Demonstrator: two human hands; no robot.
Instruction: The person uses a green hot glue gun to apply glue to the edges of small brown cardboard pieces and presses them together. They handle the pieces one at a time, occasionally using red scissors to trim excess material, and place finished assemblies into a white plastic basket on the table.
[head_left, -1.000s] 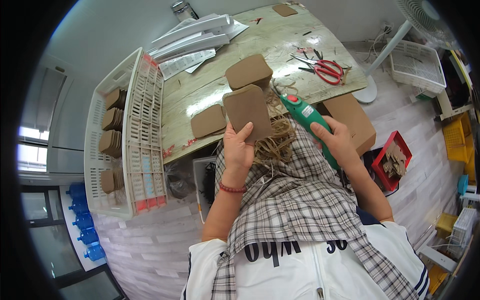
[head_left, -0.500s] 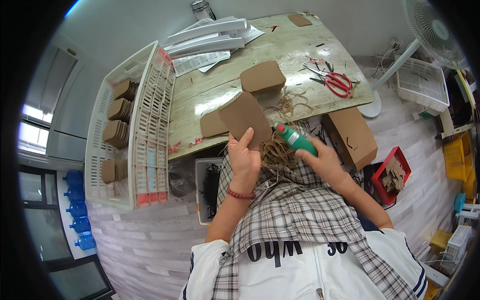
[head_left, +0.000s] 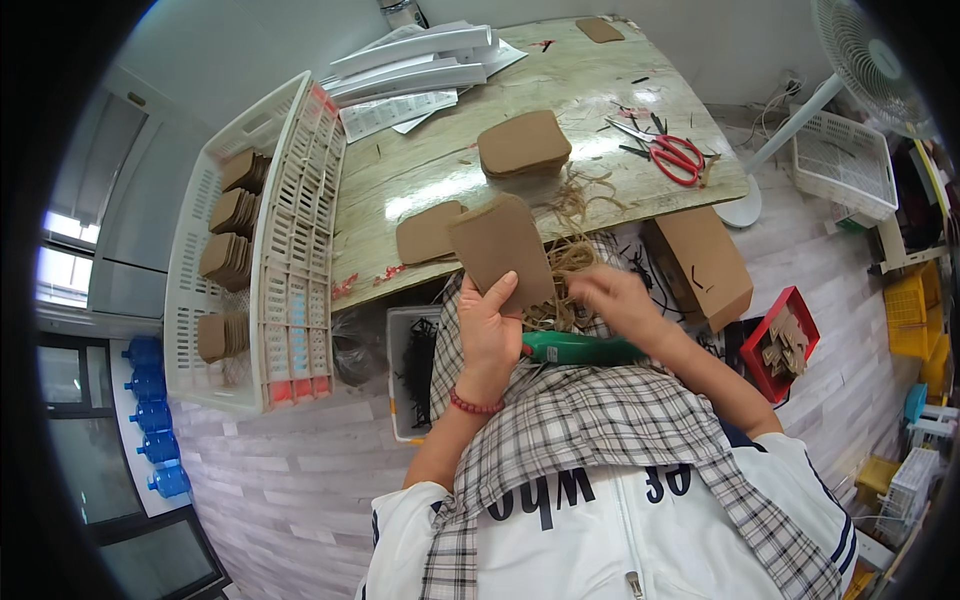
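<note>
Holding a brown cardboard piece (head_left: 500,250) up off my lap in my left hand (head_left: 490,335), fingers closed round its lower edge, thumb on the near face. Pinch sits low, so most of the card stands free above it and tilts toward the table (head_left: 560,100); I judge it could flex or pivot if anything tugs the top. My right hand (head_left: 615,295) is down in the tangle of tan raffia twine (head_left: 565,260) just beside the card; fingers look curled in, but I cannot tell whether they actually have a strand or only rest on the bundle. Risk there: the twine is a loose knot of strands trailing up onto the table edge, so pulling one end likely drags the whole clump, and could sweep the stack of cardboard pieces (head_left: 523,143) or the single flat piece (head_left: 428,232) near the edge. A green glue gun (head_left: 580,348) lies across my lap on the checked cloth (head_left: 600,430), right under both wrists and touching the fabric. If it is hot, that is the bigger worry: nozzle against cloth, twine, or my forearm. It can also roll off toward the floor. Red scissors (head_left: 675,155) are well apart on the table, out of the way. White crate (head_left: 290,240) on my left holds more card stacks, not at risk.
</note>
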